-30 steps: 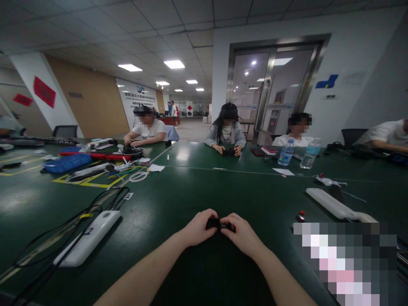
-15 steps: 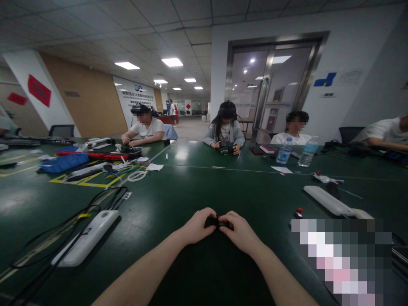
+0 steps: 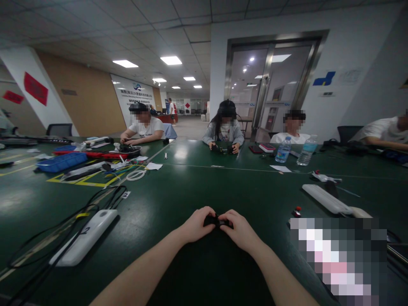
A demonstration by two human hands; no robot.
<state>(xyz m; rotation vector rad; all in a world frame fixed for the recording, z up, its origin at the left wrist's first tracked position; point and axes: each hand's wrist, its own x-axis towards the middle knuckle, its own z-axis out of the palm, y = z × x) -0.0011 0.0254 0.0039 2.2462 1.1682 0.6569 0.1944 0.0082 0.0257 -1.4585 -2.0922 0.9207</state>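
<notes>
Close in front of me, my left hand and my right hand meet over the dark green table. Between them is a small black object, mostly covered by my fingers, so its kind cannot be made out. The left thumb and fingers close round its left end. On its right end, the fingertips of my right hand pinch it. Both forearms reach in from the bottom of the view.
A white power strip with black cables lies at left; another white strip lies at right. Farther off are a blue tray, water bottles and a coil of white cable. Several people sit across the table.
The view has shifted very slightly. My hands keep almost the same place and grip on the black object. Across the table, a person's hands have moved a little.
</notes>
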